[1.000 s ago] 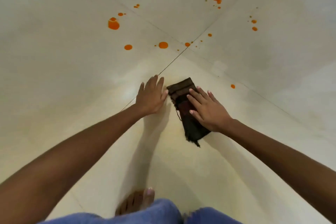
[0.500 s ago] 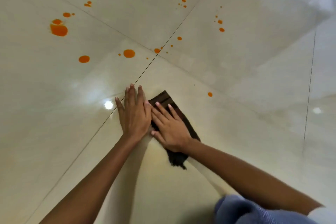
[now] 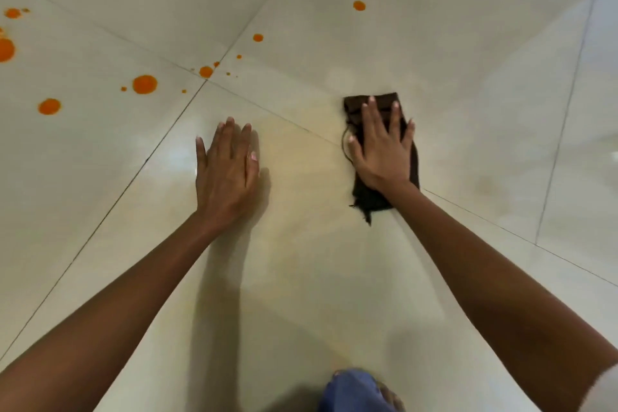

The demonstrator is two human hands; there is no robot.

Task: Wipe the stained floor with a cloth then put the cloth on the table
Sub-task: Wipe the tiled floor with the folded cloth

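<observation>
A folded dark brown cloth (image 3: 366,201) lies flat on the pale tiled floor (image 3: 468,110), right of centre. My right hand (image 3: 383,150) presses down on it with straight, spread fingers. My left hand (image 3: 225,174) rests flat on the bare tile to the left, a good hand's width from the cloth. Orange stains dot the floor beyond both hands: large drops (image 3: 144,84) at the left, a drop on the tile joint (image 3: 206,71), and smaller ones (image 3: 358,5) further away above the cloth.
Dark grout lines cross the glossy tiles (image 3: 100,217). A knee in blue denim (image 3: 354,391) shows at the bottom edge. No table is in view.
My right hand has slid the cloth to the right, away from my left hand, over the spot where a small orange drop lay. The hands were side by side and are apart now.
</observation>
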